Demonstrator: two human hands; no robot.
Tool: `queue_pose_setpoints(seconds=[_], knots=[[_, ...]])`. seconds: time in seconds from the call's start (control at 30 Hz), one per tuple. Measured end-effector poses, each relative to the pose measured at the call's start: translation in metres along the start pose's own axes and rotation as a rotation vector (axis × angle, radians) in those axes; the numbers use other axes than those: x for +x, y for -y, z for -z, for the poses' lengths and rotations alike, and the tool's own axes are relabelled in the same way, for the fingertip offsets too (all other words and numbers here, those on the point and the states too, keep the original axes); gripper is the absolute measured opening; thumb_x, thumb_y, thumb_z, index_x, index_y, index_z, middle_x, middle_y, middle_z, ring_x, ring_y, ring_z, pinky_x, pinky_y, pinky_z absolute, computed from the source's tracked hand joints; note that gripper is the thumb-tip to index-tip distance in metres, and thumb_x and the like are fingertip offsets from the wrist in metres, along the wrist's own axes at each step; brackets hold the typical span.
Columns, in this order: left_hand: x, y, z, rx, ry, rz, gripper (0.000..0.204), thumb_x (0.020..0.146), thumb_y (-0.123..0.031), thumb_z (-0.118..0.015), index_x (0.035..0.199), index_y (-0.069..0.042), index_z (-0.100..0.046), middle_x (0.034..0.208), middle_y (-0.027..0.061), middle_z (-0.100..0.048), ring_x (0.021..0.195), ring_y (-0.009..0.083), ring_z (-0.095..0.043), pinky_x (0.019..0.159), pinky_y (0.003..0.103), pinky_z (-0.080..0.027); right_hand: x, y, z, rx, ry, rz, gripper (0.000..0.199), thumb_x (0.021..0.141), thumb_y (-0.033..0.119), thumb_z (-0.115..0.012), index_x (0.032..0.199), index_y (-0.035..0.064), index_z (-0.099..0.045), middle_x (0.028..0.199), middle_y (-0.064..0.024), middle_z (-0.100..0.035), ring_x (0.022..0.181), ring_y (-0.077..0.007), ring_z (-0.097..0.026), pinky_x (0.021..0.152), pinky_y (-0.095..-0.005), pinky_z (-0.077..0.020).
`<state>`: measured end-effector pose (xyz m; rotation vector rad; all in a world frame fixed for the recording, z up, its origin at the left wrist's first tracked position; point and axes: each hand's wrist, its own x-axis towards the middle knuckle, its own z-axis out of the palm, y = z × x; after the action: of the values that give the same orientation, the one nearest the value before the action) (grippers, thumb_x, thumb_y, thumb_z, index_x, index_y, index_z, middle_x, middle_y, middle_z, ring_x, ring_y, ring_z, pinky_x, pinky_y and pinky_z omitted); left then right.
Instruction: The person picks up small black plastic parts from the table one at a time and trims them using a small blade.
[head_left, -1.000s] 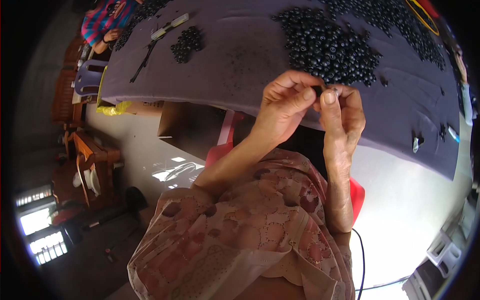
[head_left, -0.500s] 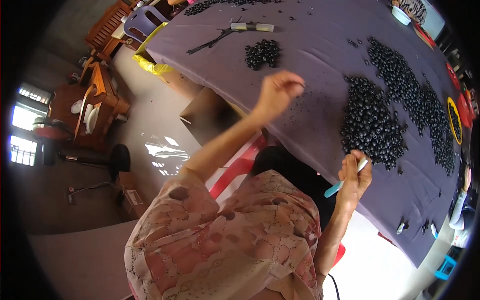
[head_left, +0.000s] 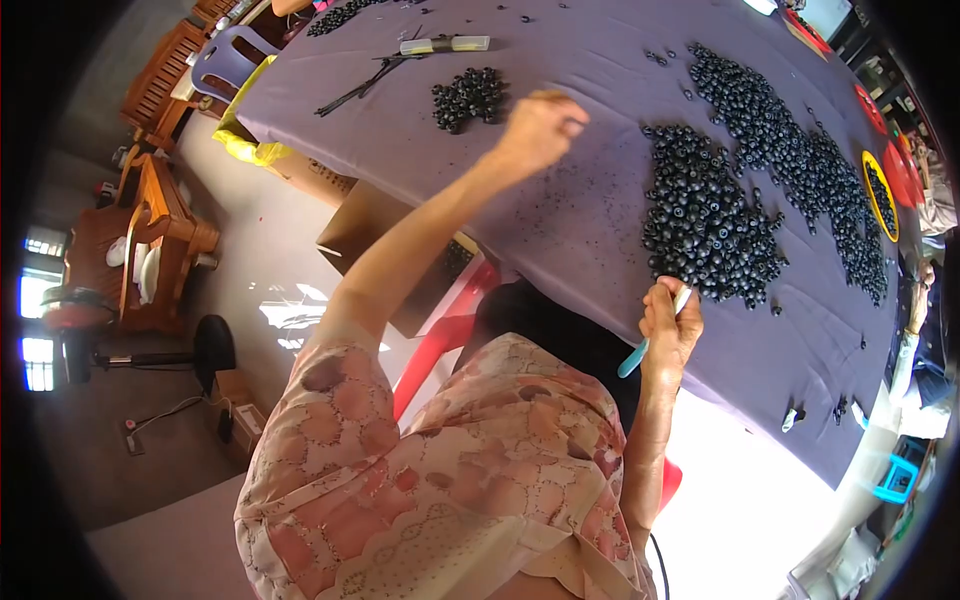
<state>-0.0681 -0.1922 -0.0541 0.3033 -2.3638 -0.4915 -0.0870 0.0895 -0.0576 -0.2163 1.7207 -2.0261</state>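
Note:
My right hand (head_left: 668,325) is wrapped around a slim pen-shaped tool (head_left: 634,360) with a teal end and a white end. It is at the near edge of a large heap of small round black pieces (head_left: 708,220), many with a pale spot. My left hand (head_left: 540,130) hovers over the cloth with its fingers curled closed. Whatever it may hold is hidden. Just left of it lies a smaller cluster of the same black pieces (head_left: 468,98). Small dark specks are scattered on the purple-grey tablecloth (head_left: 560,255) between my hands.
A longer band of black pieces (head_left: 790,145) stretches along the right, by a yellow-rimmed tray (head_left: 879,196). Thin black sticks (head_left: 362,84) and a clear case (head_left: 445,45) lie at the far left. An open cardboard box (head_left: 365,235) stands below the table edge. Another person's arm (head_left: 912,320) shows far right.
My left hand has moved farther out over the cloth, to the right of the small cluster. My right hand keeps its grip near the heap. The whole view has shifted slightly.

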Motion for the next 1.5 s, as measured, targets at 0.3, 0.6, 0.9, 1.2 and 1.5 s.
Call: queue_pose_setpoints(seconds=[0.3, 0.6, 0.9, 1.2, 1.5], knots=[[0.049, -0.026, -0.089, -0.103, 0.123, -0.029, 0.02, 0.067, -0.004, -0.059, 0.087, -0.005, -0.062, 0.085, 0.0122, -0.059, 0.083, 0.0286, -0.056, 0.075, 0.034, -0.045, -0.006, -0.011, 0.004, -0.21, -0.006, 0.123, 0.005, 0.08, 0.004, -0.051, 0.085, 0.002, -0.052, 0.06, -0.0008, -0.05, 0.041, -0.0001, -0.034, 0.035, -0.0154, -0.0251], [0.022, -0.066, -0.051, -1.393, 0.195, 0.676, 0.014, 0.081, -0.002, -0.049, 0.09, 0.0, -0.059, 0.092, 0.0131, -0.058, 0.069, 0.0145, -0.055, 0.063, 0.026, -0.047, -0.002, -0.02, 0.01, -0.25, -0.021, 0.227, 0.005, 0.08, 0.005, -0.052, 0.085, 0.0025, -0.052, 0.061, -0.0005, -0.05, 0.041, -0.0002, -0.033, 0.035, -0.0156, -0.024], [-0.04, -0.161, -0.02, -2.022, 0.306, 0.574, 0.017, 0.078, 0.002, -0.053, 0.093, -0.003, -0.059, 0.092, 0.0126, -0.058, 0.076, 0.017, -0.058, 0.068, 0.028, -0.049, -0.018, 0.038, 0.021, -0.15, 0.022, 0.233, 0.032, 0.084, 0.021, -0.05, 0.106, -0.0012, -0.051, 0.079, -0.0001, -0.049, 0.056, -0.0027, -0.035, 0.048, -0.0156, -0.0273], [-0.054, -0.187, -0.009, -2.006, 0.311, 0.516, 0.014, 0.078, -0.002, -0.055, 0.092, -0.004, -0.057, 0.085, 0.0088, -0.059, 0.065, 0.014, -0.056, 0.058, 0.024, -0.046, -0.044, 0.058, 0.021, -0.224, -0.031, 0.512, 0.02, 0.081, 0.004, -0.054, 0.099, -0.0034, -0.05, 0.083, -0.0044, -0.054, 0.07, -0.0071, -0.049, 0.064, -0.0169, -0.0396], [-0.057, -0.201, -0.004, -1.999, 0.311, 0.493, 0.014, 0.077, -0.002, -0.057, 0.091, -0.004, -0.057, 0.088, 0.01, -0.057, 0.065, 0.0117, -0.055, 0.061, 0.022, -0.047, -0.05, 0.059, 0.017, -0.254, -0.049, 0.639, 0.017, 0.075, 0.005, -0.059, 0.09, 0.0002, -0.055, 0.078, -0.0097, -0.057, 0.066, -0.016, -0.056, 0.061, -0.0239, -0.0438]])
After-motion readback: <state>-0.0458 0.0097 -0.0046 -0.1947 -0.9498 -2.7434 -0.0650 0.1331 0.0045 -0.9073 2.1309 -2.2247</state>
